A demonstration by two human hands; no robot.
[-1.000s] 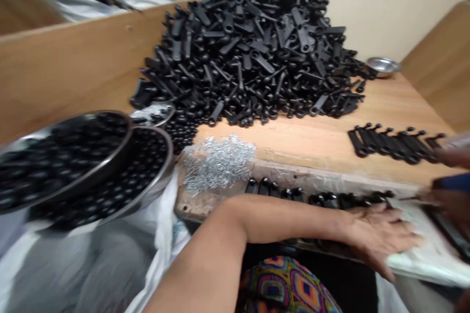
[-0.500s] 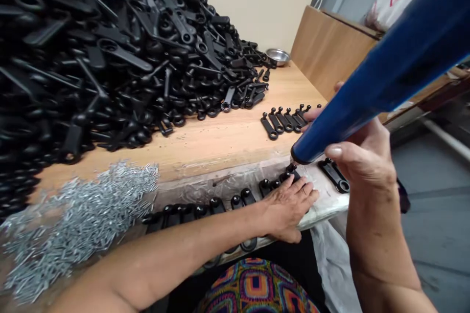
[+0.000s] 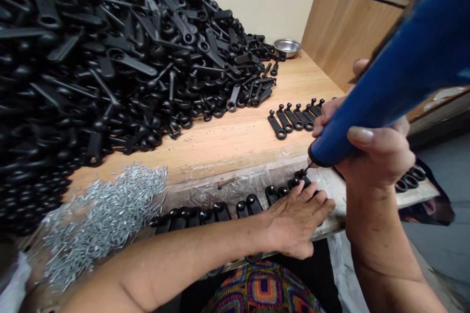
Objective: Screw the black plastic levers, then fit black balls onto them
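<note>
The right grip (image 3: 374, 156) is clenched on a blue power driver (image 3: 389, 83), its bit at a black plastic lever (image 3: 301, 181). The open left grip (image 3: 297, 222) pins neighbouring levers at the tabletop's (image 3: 235, 142) front edge. They look light and stiff, best held by the shank.

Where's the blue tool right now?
In the head view, the dark blue tapered tool is at the right, held in the right hand, its thin metal tip at a black plastic part beside the left hand.
</note>
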